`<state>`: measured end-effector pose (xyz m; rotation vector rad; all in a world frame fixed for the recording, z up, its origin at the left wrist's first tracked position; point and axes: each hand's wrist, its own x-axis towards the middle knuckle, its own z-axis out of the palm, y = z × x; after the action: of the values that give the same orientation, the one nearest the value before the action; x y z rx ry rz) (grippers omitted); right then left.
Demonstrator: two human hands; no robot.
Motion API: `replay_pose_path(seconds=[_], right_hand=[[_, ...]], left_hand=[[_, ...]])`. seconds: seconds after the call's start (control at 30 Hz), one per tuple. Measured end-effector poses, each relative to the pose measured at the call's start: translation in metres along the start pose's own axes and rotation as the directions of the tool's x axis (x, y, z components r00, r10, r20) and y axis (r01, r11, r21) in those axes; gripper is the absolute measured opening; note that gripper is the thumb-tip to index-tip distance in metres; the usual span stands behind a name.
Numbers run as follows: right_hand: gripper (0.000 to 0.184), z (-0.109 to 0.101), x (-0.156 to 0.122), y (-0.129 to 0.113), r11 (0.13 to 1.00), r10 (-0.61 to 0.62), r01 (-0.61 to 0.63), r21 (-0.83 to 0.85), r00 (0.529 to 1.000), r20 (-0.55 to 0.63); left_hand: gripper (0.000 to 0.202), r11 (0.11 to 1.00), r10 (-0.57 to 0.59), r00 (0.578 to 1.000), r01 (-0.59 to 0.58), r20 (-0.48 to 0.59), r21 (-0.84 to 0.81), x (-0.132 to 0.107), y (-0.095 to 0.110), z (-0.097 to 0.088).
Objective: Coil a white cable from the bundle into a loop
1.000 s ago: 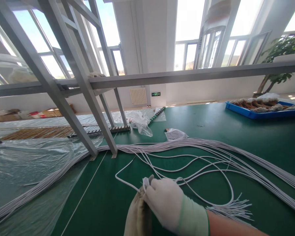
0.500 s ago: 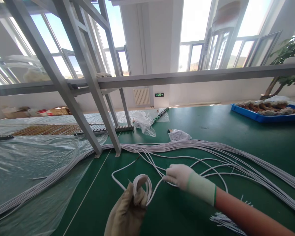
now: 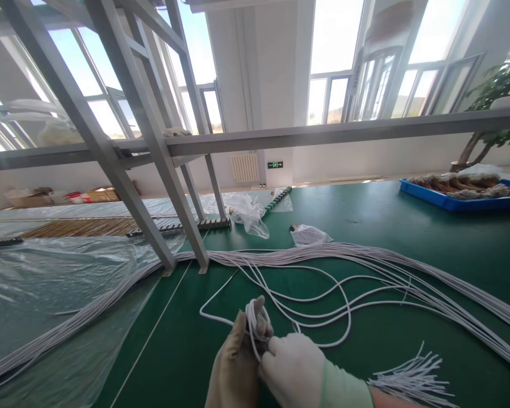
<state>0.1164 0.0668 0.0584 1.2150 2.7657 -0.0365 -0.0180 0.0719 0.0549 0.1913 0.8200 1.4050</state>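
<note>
My left hand (image 3: 233, 371), in a tan glove, is closed around a small coil of white cord (image 3: 255, 317) wound over its fingers. Pressed against that coil from the right is my right hand (image 3: 291, 368), in a white glove with a green cuff, its fingers closed on the cord. From the coil the loose white cord (image 3: 323, 306) runs out in loops over the green table (image 3: 408, 226). A long bundle of white cords (image 3: 306, 255) lies across the table behind the loops. Their cut ends (image 3: 412, 377) fan out at the lower right.
Grey metal frame legs (image 3: 182, 226) stand on the table at left, with a crossbar overhead. Clear plastic sheeting (image 3: 46, 283) covers the left side. Two small plastic bags (image 3: 249, 212) lie farther back. A blue tray (image 3: 459, 201) with brownish pieces sits far right, near a potted plant.
My right hand reached out along the cord, then came back to the coil on my left hand. The loose loop on the table has drawn in shorter.
</note>
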Motion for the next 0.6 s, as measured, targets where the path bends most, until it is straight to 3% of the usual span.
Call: replay_pose_path(seconds=[0.1,0.2,0.27,0.33,0.37,0.43,0.47,0.53,0.6], right_hand=[[0.028,0.016,0.0,0.027,0.976,0.171,-0.178,0.125,0.983,0.065],[0.036,0.002,0.008,0.078,0.925,0.288,-0.294,0.241,0.956,0.058],[0.04,-0.018,0.018,0.106,0.906,0.343,-0.347,0.243,0.937,0.059],[0.04,-0.038,0.029,0.117,0.908,0.37,-0.364,0.207,0.929,0.011],[0.038,-0.047,0.034,0.115,0.918,0.364,-0.354,0.18,0.931,-0.026],[0.023,-0.057,0.04,0.098,0.949,0.302,-0.291,0.124,0.949,-0.086],[0.015,-0.058,0.041,0.085,0.967,0.244,-0.235,0.093,0.964,-0.104],[0.015,-0.049,0.038,0.054,0.996,0.089,-0.085,0.032,0.985,-0.149],[0.019,-0.026,0.032,0.022,0.999,-0.042,0.041,-0.011,0.978,-0.203]], left_hand=[[0.037,0.989,-0.029,1.0,0.029,-0.004,-0.147,-0.006,0.016,0.009],[0.029,0.981,-0.05,0.998,0.041,-0.04,-0.192,-0.006,0.018,0.005],[0.014,0.997,-0.019,1.0,0.019,-0.003,-0.077,-0.003,0.011,-0.004],[0.021,0.991,-0.039,0.991,0.021,0.131,0.135,0.001,0.0,-0.015],[0.029,0.968,-0.079,0.979,0.031,0.187,0.248,0.004,-0.006,-0.019],[0.033,0.911,-0.151,0.974,0.071,0.17,0.405,0.008,-0.014,-0.025],[0.028,0.902,-0.146,0.983,0.085,0.112,0.423,0.01,-0.017,-0.026],[0.014,0.923,-0.067,0.998,0.07,-0.021,0.379,0.013,-0.018,-0.027],[0.005,0.957,-0.025,0.998,0.04,-0.056,0.288,0.015,-0.014,-0.024]])
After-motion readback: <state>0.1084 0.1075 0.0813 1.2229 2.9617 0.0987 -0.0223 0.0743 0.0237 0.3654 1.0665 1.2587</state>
